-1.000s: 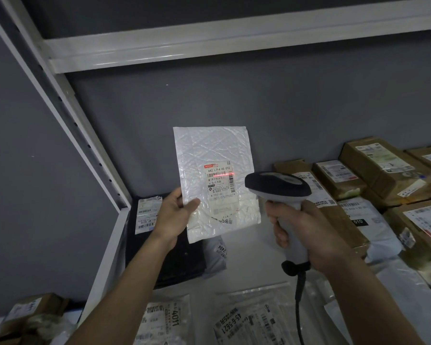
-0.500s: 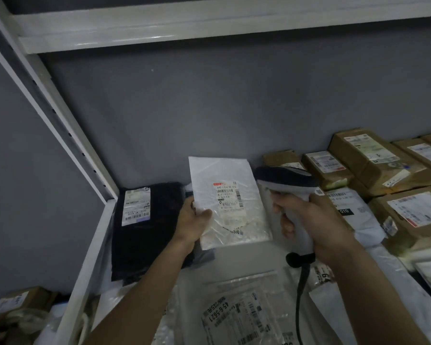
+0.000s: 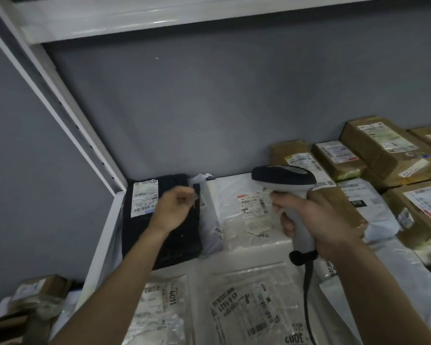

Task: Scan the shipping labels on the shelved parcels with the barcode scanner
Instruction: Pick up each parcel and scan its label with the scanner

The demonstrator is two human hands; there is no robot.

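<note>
Mostly, surface: white metal shelf (image 3: pixel 102 235) with a perforated upright running from 11 o'clock down to the back left corner; a second white shelf edge crosses the top.
Room: flat grey wall (image 3: pixel 209 108) behind the parcels, dim light.
Barcode scanner: the scanner (image 3: pixel 284 181), dark-headed with a pale grey grip, sits at 3 o'clock of centre, its head pointing left over the white mailer (image 3: pixel 246 220); a black cable hangs from its base.
Right hand: the right hand (image 3: pixel 316 220) is wrapped round the scanner's grip.
Left hand: the left hand (image 3: pixel 174 207) hovers over the black parcel (image 3: pixel 159 235) at 9 o'clock, fingers loosely curled and motion-blurred; whether it touches anything cannot be told.
Hidden: the scanner and right hand cover part of the mailer's label and the brown boxes (image 3: pixel 383 150) at 2 o'clock; label print is too small to read.
Cut off: clear bags (image 3: pixel 246 307) at 6 o'clock run out of frame.
Materials: crinkled glossy plastic mailers, matte black wrap, taped brown cardboard, all bearing white paper labels.
</note>
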